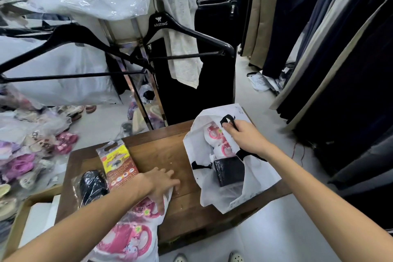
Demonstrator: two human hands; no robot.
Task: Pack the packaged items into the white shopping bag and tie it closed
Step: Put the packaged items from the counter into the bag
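Right grip [244, 136] clenched on black handle [228, 120] of white bag [214, 195], left grip [162, 183] grasping pink-slipper package [131, 238]

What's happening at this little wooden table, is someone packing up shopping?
Yes. A person is filling a white shopping bag on the wooden table. The right hand holds the bag's black handle up, keeping it open; pink-and-white shoes and a black packet already lie inside. The left hand grips another pack of pink shoes. A black packaged item and a red-and-yellow packet wait on the table.
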